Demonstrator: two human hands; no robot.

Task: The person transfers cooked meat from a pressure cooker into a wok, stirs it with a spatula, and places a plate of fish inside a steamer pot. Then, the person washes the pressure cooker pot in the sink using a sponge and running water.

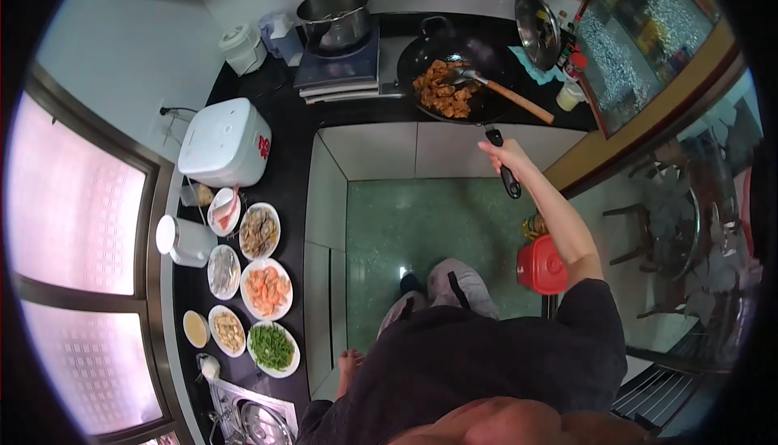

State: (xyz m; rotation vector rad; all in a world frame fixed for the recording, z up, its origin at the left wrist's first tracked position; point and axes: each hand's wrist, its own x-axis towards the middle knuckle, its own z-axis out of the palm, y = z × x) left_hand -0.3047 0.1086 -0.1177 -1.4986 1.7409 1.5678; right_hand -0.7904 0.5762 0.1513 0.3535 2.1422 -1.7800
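Note:
My right hand (504,156) is closed around the black handle (509,183) of a wok (412,62) on the stove. Browned chunks of food (444,92) lie in the wok. A spatula (519,101) with a wooden handle rests in it, its metal head among the chunks and its handle sticking out over the right rim. Low at my side, near the counter front, hangs my left hand (350,361). It is small in view and its fingers are mostly hidden; no object shows in it.
Behind the wok's right side stands a lid (537,30), near several seasoning bottles (574,64). A pot (334,17) sits on a cooker at the left. Along the left counter are a white appliance (225,143), plates of shrimp (267,289) and greens (273,348), and a sink (263,422).

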